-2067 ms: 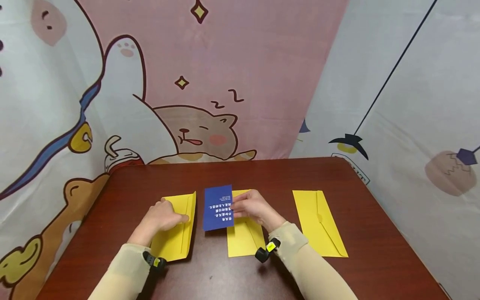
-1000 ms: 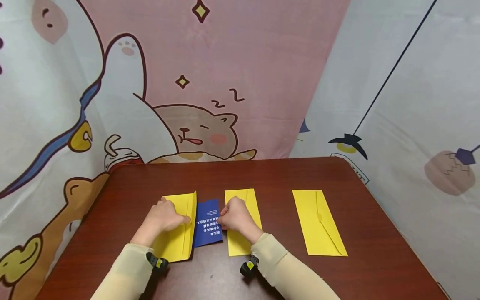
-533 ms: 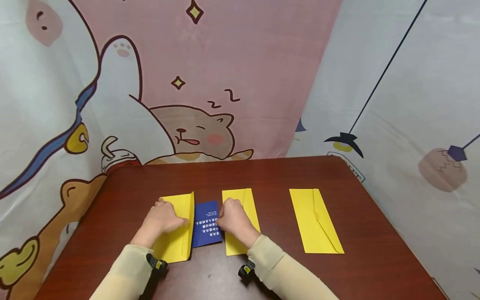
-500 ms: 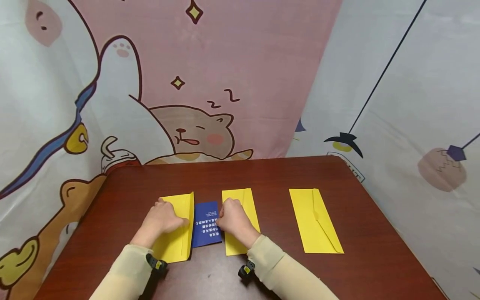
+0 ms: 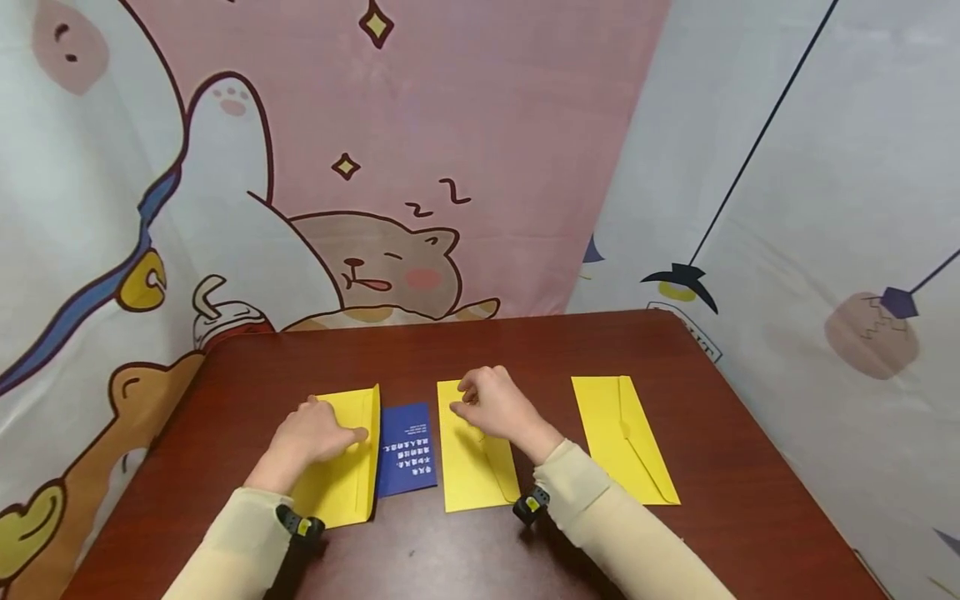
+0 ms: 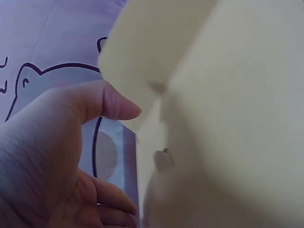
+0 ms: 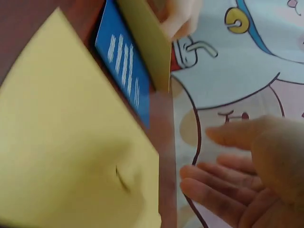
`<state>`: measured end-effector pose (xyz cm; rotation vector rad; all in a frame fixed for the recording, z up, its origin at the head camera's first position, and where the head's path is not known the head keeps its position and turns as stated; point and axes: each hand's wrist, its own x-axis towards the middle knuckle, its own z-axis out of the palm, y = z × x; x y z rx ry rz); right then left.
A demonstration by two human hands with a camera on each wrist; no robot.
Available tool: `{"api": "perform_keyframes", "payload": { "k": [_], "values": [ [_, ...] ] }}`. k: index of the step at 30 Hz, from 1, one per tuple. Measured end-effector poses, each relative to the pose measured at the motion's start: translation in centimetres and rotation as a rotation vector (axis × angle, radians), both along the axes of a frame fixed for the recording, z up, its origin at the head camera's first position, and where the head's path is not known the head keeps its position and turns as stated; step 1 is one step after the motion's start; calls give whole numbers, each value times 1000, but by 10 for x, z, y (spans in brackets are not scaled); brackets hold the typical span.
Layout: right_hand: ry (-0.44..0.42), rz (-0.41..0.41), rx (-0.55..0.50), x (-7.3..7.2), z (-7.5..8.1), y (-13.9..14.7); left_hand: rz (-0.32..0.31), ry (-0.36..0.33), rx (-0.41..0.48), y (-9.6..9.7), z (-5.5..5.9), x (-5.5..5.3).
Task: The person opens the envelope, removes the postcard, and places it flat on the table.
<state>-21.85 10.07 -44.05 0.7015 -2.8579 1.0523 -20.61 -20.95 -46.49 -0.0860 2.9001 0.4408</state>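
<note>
In the head view, my left hand (image 5: 315, 433) holds the left yellow envelope (image 5: 337, 492). Its thumb lies across the front, and the other fingers are mostly hidden. That envelope's right edge stands raised. A blue card (image 5: 407, 450) with white lettering lies flat against this edge; whether part of it is inside I cannot tell. My right hand (image 5: 498, 404) hovers over the middle yellow envelope (image 5: 472, 483), fingers loosely bent and holding nothing. The right wrist view shows this palm (image 7: 247, 180) apart from the card and envelopes.
A third yellow envelope (image 5: 626, 442) lies to the right on the dark red-brown table (image 5: 540, 550). A cartoon-printed cloth (image 5: 510, 150) hangs behind the table and along its sides.
The right hand has brought the blue card down and left to the left envelope's edge, let it go, then moved up and right. The left hand keeps its hold.
</note>
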Motion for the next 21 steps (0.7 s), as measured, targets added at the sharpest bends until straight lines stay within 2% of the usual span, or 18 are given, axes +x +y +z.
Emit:
{"api": "perform_keyframes", "payload": {
  "k": [2, 5, 11, 16, 21],
  "values": [
    [3, 50, 53, -3, 1, 7, -27, 26, -24, 3, 5, 0],
    [-27, 107, 152, -4, 3, 16, -101, 78, -26, 17, 12, -1],
    [-65, 183, 334, -4, 1, 26, -334, 187, -14, 53, 24, 2],
    [-54, 237, 406, -6, -5, 31, -491, 266, -56, 76, 22, 3],
    [-21, 281, 445, -8, -10, 34, -562, 251, -96, 91, 14, 2]
  ]
}}
